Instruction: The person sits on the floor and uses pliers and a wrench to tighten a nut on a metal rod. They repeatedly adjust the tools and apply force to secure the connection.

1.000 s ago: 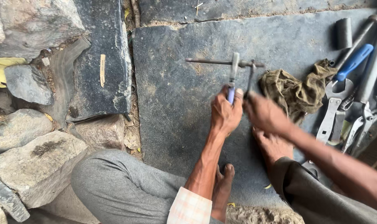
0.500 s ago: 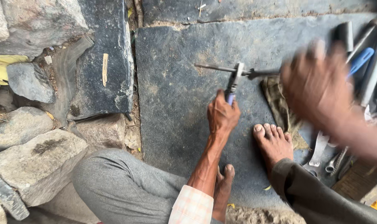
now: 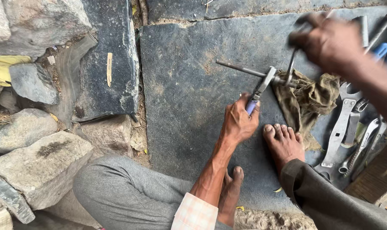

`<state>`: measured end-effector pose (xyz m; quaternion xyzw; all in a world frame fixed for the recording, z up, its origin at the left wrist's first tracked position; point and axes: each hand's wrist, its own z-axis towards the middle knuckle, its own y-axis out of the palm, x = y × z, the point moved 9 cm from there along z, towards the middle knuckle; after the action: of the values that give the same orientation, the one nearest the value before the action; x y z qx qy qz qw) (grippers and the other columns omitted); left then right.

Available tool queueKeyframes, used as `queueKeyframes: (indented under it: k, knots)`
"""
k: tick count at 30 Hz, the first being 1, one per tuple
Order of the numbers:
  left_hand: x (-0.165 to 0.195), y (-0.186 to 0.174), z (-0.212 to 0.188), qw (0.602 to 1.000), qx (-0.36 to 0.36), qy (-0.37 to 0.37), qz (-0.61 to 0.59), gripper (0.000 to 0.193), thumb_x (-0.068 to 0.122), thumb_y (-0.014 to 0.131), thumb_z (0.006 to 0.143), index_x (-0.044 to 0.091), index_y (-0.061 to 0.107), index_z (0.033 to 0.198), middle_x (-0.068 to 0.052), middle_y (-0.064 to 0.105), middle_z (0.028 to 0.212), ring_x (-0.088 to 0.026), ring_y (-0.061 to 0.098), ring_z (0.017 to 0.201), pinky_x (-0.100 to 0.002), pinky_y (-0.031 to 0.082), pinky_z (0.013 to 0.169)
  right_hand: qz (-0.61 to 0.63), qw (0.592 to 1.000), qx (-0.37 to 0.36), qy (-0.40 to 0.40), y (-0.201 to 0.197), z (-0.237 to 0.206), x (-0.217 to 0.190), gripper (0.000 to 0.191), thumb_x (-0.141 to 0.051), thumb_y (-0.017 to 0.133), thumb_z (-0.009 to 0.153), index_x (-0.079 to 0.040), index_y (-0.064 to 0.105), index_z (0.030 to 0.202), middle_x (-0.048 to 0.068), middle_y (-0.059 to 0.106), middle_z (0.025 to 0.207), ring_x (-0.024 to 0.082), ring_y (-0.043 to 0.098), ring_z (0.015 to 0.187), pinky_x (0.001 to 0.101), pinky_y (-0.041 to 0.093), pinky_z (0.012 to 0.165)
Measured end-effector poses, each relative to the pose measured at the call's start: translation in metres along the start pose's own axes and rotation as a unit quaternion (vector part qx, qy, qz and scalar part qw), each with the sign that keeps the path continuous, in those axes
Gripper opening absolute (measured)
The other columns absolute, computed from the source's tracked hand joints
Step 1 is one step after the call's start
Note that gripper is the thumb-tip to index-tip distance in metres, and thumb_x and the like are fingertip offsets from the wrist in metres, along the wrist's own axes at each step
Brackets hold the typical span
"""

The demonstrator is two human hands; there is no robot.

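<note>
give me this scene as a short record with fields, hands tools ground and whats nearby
left hand: left hand closed round the blue-tipped handle of a wrench
wrench: its head is clamped on a thin metal rod
right hand: right hand raised and blurred, closed on a second tool at the rod; the tool is too blurred to name
ground: dark stone slab
cloth: crumpled brown rag under the rod's end
foot: bare foot on the slab beside the rag
spare tools: spanners lying to the right
left side: rough stones
</note>
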<state>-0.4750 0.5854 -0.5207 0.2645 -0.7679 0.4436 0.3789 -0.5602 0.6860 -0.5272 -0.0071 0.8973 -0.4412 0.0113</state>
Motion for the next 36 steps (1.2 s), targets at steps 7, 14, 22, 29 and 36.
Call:
queueKeyframes:
  k: [7, 14, 22, 29, 36]
  knots:
    - [-0.023, -0.028, 0.006, 0.981, 0.130, -0.095, 0.105, 0.027, 0.015, 0.063, 0.095, -0.005, 0.056, 0.112, -0.009, 0.059, 0.071, -0.014, 0.058, 0.048, -0.029, 0.048, 0.033, 0.008, 1.000, 0.012, -0.023, -0.035, 0.025, 0.029, 0.037, -0.026, 0.041, 0.100, -0.018, 0.038, 0.137, 0.008, 0.046, 0.135, 0.028, 0.046, 0.120, 0.0467, 0.041, 0.097]
    - [-0.027, -0.025, 0.006, 0.985, 0.100, -0.122, -0.065, 0.025, 0.028, 0.054, 0.104, 0.003, 0.060, 0.103, -0.005, 0.059, 0.065, -0.015, 0.058, 0.048, -0.034, 0.049, 0.042, 0.413, 0.902, 0.039, -0.123, -0.094, 0.038, 0.007, 0.025, -0.028, 0.041, 0.105, -0.006, 0.053, 0.106, 0.010, 0.059, 0.067, 0.023, 0.058, 0.053, 0.0416, 0.052, 0.053]
    - [-0.002, -0.005, -0.001, 0.999, 0.005, -0.043, -0.002, 0.023, 0.027, 0.059, 0.101, 0.004, 0.063, 0.103, -0.007, 0.059, 0.065, -0.018, 0.059, 0.050, -0.036, 0.048, 0.044, 0.413, 0.908, 0.067, 0.031, -0.173, 0.111, 0.101, 0.036, -0.023, 0.034, 0.111, -0.019, 0.064, 0.130, 0.007, 0.071, 0.112, 0.027, 0.047, 0.061, 0.0364, 0.035, 0.039]
    - [-0.024, -0.033, 0.007, 0.977, 0.106, -0.165, 0.087, 0.027, 0.013, 0.060, 0.094, -0.002, 0.053, 0.114, -0.012, 0.064, 0.077, -0.018, 0.062, 0.049, -0.036, 0.055, 0.037, -0.342, 0.878, 0.332, -0.047, -0.194, 0.011, 0.029, 0.061, -0.045, 0.030, 0.090, -0.008, 0.057, 0.130, 0.016, 0.065, 0.117, 0.028, 0.064, 0.107, 0.0399, 0.058, 0.067]
    - [-0.019, -0.019, 0.003, 0.990, 0.057, -0.122, -0.038, 0.024, 0.025, 0.051, 0.103, 0.003, 0.059, 0.104, -0.007, 0.059, 0.067, -0.017, 0.057, 0.049, -0.036, 0.052, 0.042, 0.433, 0.891, -0.137, -0.018, -0.059, 0.044, 0.007, 0.038, -0.036, 0.037, 0.111, -0.002, 0.053, 0.109, 0.009, 0.057, 0.065, 0.020, 0.053, 0.044, 0.0362, 0.052, 0.038]
